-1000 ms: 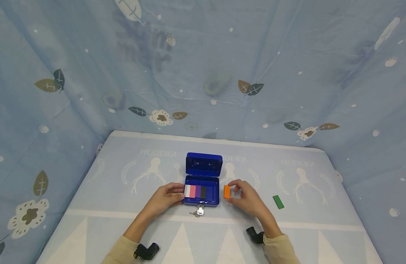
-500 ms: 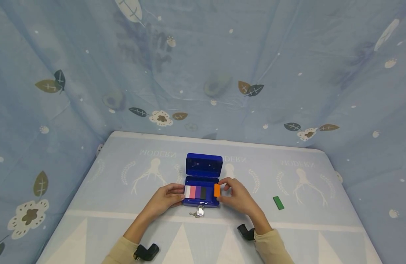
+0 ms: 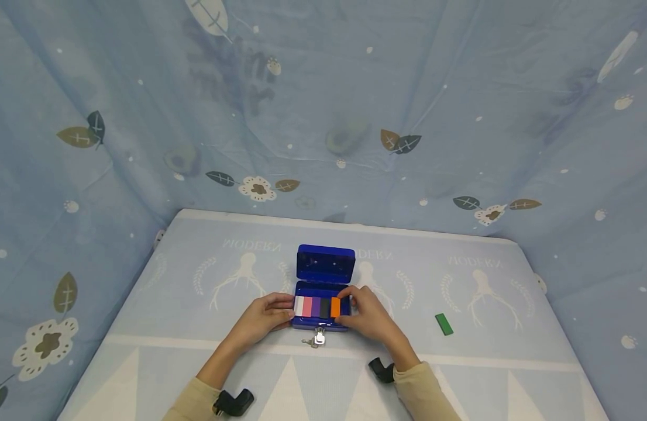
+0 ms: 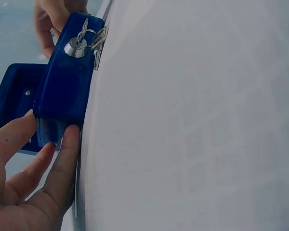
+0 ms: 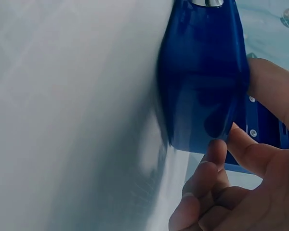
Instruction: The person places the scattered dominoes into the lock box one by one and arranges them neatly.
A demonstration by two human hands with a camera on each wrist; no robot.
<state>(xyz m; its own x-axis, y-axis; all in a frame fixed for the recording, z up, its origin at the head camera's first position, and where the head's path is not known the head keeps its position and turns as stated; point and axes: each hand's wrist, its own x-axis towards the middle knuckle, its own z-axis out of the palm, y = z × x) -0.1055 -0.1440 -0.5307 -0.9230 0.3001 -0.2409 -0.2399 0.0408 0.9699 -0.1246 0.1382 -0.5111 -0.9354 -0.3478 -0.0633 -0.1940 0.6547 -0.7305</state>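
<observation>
A small blue cash box point(image 3: 309, 323) stands with its lid point(image 3: 326, 263) raised. Inside, a white block point(image 3: 299, 306), a pink block point(image 3: 307, 306), a purple block point(image 3: 315, 307) and a black block point(image 3: 324, 307) lie side by side. My right hand point(image 3: 373, 316) pinches an orange block point(image 3: 335, 307) between thumb and fingers at the row's right end, within the box; the box wall hides this block in the right wrist view. My left hand point(image 3: 258, 318) rests against the box's left end, fairly straight fingers on its side wall and thumb point(image 4: 20, 132) near the corner.
Keys point(image 3: 310, 341) hang from the lock point(image 3: 319, 335) on the box front. A green block point(image 3: 444, 324) lies on the patterned tablecloth point(image 3: 197, 316) to the right. A blue printed curtain point(image 3: 323, 105) closes off the far side and both flanks.
My right hand has carried the orange block leftward from beside the box, over its right wall, to the black block's side. My left hand and the box have stayed in place.
</observation>
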